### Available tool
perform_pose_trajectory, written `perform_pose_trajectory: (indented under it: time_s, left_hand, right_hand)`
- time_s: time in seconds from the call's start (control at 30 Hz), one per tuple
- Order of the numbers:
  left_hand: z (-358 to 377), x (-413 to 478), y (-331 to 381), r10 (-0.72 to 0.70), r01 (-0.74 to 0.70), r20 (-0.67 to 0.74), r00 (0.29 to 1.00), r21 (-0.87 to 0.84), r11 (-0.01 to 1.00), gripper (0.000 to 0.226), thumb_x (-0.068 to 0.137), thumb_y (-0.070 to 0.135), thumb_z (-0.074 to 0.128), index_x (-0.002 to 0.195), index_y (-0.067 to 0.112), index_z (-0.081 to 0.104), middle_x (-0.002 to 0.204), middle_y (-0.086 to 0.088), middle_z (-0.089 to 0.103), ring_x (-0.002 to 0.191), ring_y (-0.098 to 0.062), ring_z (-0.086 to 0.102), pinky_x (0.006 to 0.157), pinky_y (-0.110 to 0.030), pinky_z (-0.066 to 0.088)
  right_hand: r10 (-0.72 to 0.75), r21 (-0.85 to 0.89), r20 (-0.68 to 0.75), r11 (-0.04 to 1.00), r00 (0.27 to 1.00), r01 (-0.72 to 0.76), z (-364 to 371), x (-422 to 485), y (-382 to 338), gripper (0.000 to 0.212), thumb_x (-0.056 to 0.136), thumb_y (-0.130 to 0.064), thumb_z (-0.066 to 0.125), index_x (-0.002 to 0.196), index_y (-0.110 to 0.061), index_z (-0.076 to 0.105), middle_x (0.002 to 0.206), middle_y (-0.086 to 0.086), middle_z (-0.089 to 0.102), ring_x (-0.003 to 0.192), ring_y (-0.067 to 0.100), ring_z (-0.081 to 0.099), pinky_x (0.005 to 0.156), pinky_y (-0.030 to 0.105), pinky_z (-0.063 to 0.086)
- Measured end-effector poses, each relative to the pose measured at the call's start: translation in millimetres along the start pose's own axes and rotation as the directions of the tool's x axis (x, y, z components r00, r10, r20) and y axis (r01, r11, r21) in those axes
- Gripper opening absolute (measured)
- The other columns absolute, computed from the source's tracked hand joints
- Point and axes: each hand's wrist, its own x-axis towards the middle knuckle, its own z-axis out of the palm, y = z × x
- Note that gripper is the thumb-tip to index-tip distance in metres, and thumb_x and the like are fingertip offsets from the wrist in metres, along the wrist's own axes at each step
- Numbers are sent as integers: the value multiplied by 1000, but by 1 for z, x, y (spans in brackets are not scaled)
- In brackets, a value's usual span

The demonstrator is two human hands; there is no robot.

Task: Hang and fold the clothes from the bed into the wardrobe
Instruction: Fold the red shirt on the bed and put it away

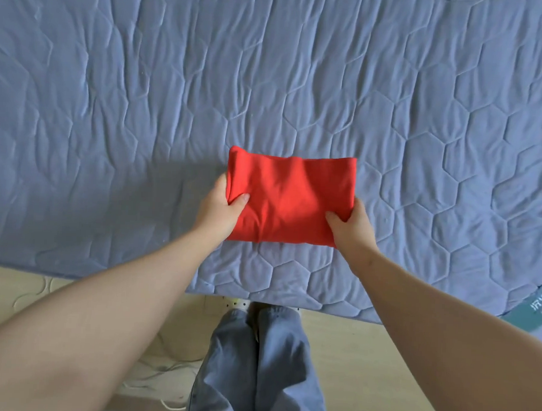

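Folded red garment [290,200] on blue quilted bed [143,104] | left hand [222,207] grips its left edge | right hand [351,227] grips its right edge, thumbs on top.

A bedroom: quilted blue bed [143,104], wooden floor [334,350].

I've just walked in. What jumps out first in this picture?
The bright red folded garment stands out at once, lying on the blue quilted bedcover near its front edge. The left hand and the right hand grip it at either side, thumbs on top.
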Motion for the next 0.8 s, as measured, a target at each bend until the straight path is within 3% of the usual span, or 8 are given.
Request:
perform_pose_trajectory:
  time_s: [0.07,0.1,0.13,0.2,0.3,0.4,0.6,0.8]
  left_hand:
    - [10,3,-5,-60,66,-50,997,116,991,66,88,19,61,145,18,28,132,-7,55,120,-27,52,97,-30,35]
    - [13,1,-4,-54,75,-118,992,184,980,70,86,19,63,146,19,25,133,-5,54,120,-28,51,100,-35,35]
    - [16,-2,-3,24,35,-189,982,299,954,72,84,19,64,145,18,26,134,-5,53,121,-28,49,101,-41,35]
    - [27,-10,-2,351,-187,-213,912,545,817,65,81,21,60,141,19,33,135,-9,52,124,-30,49,101,-50,35]
    - [48,-13,-12,671,-525,61,739,676,517,51,86,36,44,135,25,36,135,-6,53,127,-29,48,102,-58,30]
    - [56,3,-25,652,-558,224,725,745,365,51,89,42,38,136,25,44,137,-6,52,129,-30,46,103,-59,27]
    - [76,27,-62,549,-508,270,791,790,343,59,83,47,39,139,28,43,143,-8,45,133,-33,39,106,-61,20]
    - [90,47,-74,582,-507,239,777,785,355,64,80,48,41,141,30,34,147,-11,37,136,-33,34,105,-64,20]
  right_hand:
    - [27,-277,-118,959,993,-59,3,0,6,63,87,-14,50,145,-19,24,138,9,43,127,31,41,104,41,32]
    - [-41,-400,-191,915,981,-40,4,-4,5,67,86,-13,49,147,-19,21,147,8,33,132,30,33,108,41,25]
    - [-156,-503,-220,864,963,25,7,-8,4,68,86,-13,48,148,-21,20,152,7,25,136,28,27,110,40,18]
    - [-365,-647,-115,733,924,209,15,-13,5,64,90,-16,45,148,-26,21,157,2,15,141,23,18,112,38,10]
    - [-422,-729,115,580,899,365,30,-5,9,57,97,-25,37,150,-27,15,159,-3,4,146,19,2,115,40,-2]
    - [-379,-763,175,531,909,369,43,16,14,56,100,-35,28,151,-26,6,159,-4,-1,146,18,-6,115,45,-7]
    - [-305,-773,183,542,935,328,66,51,47,63,96,-50,28,149,-36,-3,159,-8,-8,146,17,-10,111,60,-6]
    - [-413,-766,100,548,905,335,80,74,64,69,86,-55,24,150,-34,10,159,-3,6,147,22,1,112,58,4]
